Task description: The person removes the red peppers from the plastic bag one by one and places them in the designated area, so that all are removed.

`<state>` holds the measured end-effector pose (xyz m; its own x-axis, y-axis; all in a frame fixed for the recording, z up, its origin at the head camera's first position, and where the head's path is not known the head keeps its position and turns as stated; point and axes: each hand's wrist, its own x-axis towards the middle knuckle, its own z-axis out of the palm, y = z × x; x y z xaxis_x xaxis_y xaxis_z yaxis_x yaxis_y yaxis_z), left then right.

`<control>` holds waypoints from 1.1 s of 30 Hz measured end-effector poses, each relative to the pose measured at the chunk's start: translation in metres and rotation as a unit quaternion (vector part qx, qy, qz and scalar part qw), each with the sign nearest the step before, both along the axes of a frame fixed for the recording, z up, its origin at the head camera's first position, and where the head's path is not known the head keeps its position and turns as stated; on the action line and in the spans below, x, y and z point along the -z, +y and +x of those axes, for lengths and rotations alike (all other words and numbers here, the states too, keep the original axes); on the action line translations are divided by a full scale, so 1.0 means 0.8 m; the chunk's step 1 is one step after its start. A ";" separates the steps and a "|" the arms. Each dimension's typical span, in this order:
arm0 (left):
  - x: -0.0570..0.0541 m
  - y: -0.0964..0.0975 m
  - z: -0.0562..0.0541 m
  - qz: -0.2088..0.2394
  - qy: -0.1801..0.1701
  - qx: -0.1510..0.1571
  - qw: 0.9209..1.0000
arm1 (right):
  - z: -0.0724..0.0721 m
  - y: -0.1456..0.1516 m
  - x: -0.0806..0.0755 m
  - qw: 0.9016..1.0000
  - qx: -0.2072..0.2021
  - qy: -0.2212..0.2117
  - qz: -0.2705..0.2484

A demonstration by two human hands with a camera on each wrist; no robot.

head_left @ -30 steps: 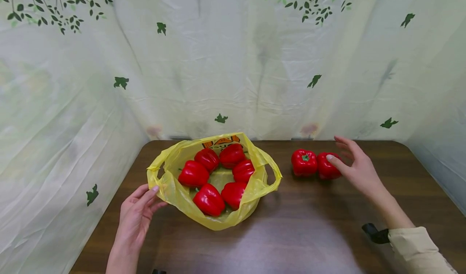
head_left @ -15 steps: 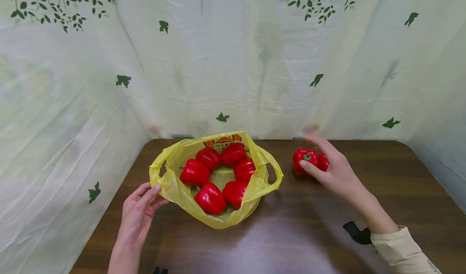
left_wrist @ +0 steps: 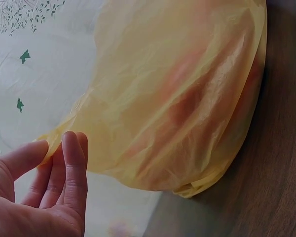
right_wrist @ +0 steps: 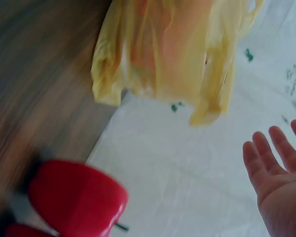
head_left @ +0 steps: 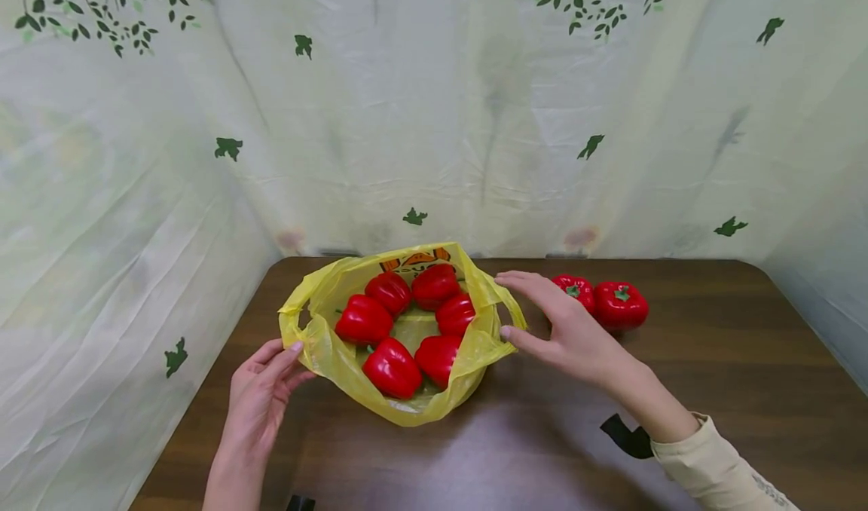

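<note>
So left hand (head_left: 259, 394) pinches bag (left_wrist: 182, 103) (yellow) — right hand (head_left: 576, 338) spread

Bag (head_left: 407, 414) open above, peppers (head_left: 392, 369) around a central gap, curtain (head_left: 434, 134) behind.

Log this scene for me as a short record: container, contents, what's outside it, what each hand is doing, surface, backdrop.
Container: yellow plastic bag, mouth open
Contents: six red peppers visible inside
Outside the bag: two more red peppers, side by side, to its right
Left hand: pinches the bag's edge between thumb and fingers
Right hand: holds nothing, fingers spread, near the bag's right handle
Surface: dark wooden table
Backdrop: pale curtain with printed green leaves
</note>
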<state>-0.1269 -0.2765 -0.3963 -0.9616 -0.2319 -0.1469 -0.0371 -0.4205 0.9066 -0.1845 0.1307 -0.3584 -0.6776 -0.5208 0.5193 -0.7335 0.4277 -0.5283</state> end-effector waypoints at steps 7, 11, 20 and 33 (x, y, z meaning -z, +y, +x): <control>0.000 0.000 -0.001 -0.003 0.003 0.000 1.000 | 0.003 -0.035 0.007 0.999 -0.046 -0.021 0.005; 0.000 0.001 -0.002 -0.004 -0.001 0.002 1.000 | 0.003 -0.055 0.015 0.997 -0.064 -0.037 0.018; 0.001 0.001 0.000 -0.002 -0.018 0.000 1.000 | 0.000 -0.092 0.039 0.989 -0.045 -0.094 0.105; 0.001 -0.001 -0.001 -0.003 -0.002 0.007 1.000 | -0.006 -0.100 0.065 0.976 -0.011 -0.128 0.176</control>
